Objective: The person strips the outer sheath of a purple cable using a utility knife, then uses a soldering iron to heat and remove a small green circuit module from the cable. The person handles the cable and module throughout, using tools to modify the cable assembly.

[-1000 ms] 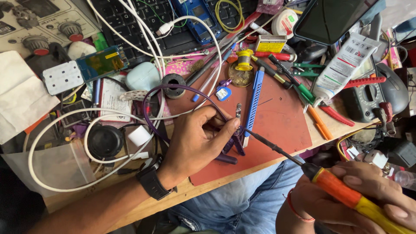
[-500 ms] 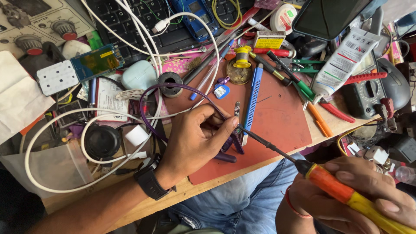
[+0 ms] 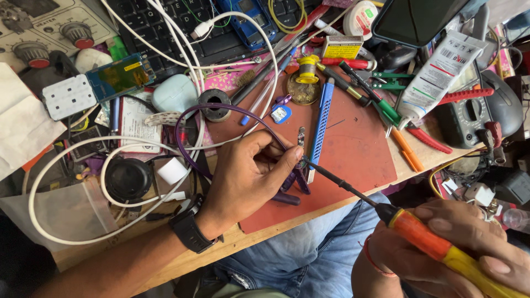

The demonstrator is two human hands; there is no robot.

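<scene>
Nearest the camera, right hand (image 3: 458, 248) wrapped tight around the orange-and-yellow handle of a soldering iron (image 3: 419, 234), shaft slanting up and left toward the red mat (image 3: 359, 149). Tip meeting a small narrow circuit board (image 3: 301, 146) near the mat's middle, long axis running roughly away from the camera (bottom end hidden behind the fingers). Left hand (image 3: 248, 176) closer to that board than the right, thumb and fingertips pinched shut on its lower end, purple cable (image 3: 221, 110) looping out behind the knuckles. Just right of the board on the mat, a blue utility knife (image 3: 321, 121) lying parallel to it. Beyond the mat's far edge, solder spool (image 3: 307, 69), white glue tube (image 3: 436, 72), then black keyboard (image 3: 165, 27) farthest off.
</scene>
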